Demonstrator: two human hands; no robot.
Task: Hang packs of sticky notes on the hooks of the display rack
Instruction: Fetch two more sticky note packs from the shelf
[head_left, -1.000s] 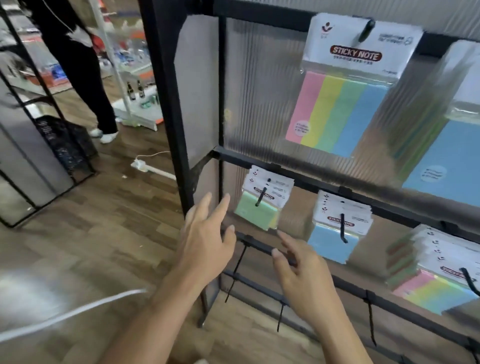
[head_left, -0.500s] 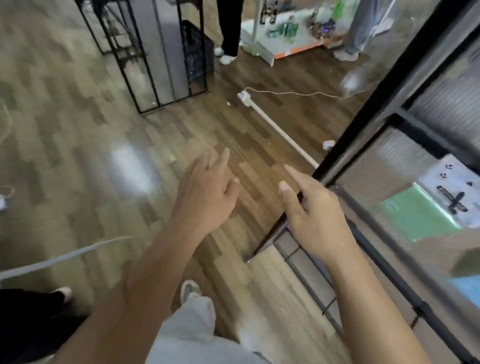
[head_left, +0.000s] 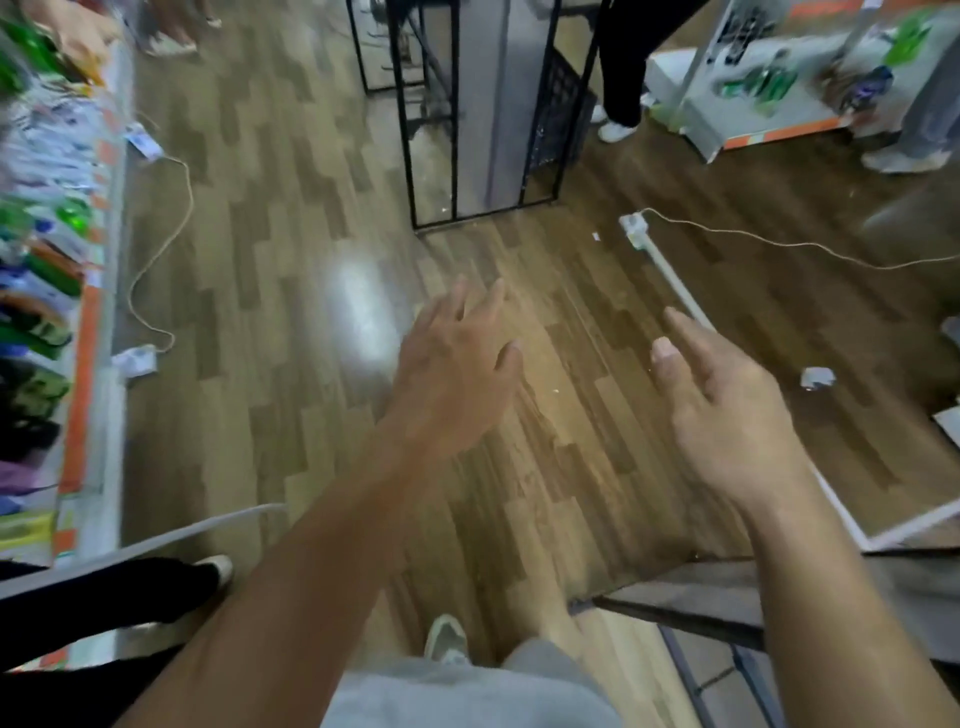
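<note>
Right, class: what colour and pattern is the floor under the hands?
The floor is brown, in staggered wood-look planks; the head view shows it best.

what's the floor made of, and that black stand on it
The floor looks like wood-pattern laminate or vinyl: staggered brown planks with printed-looking grain, and a semi-gloss finish, since a bright glare patch reflects off it. The stand seems to be painted metal: thin, straight black bars with a matte look. Its grey panels are too blurred to identify.
</note>
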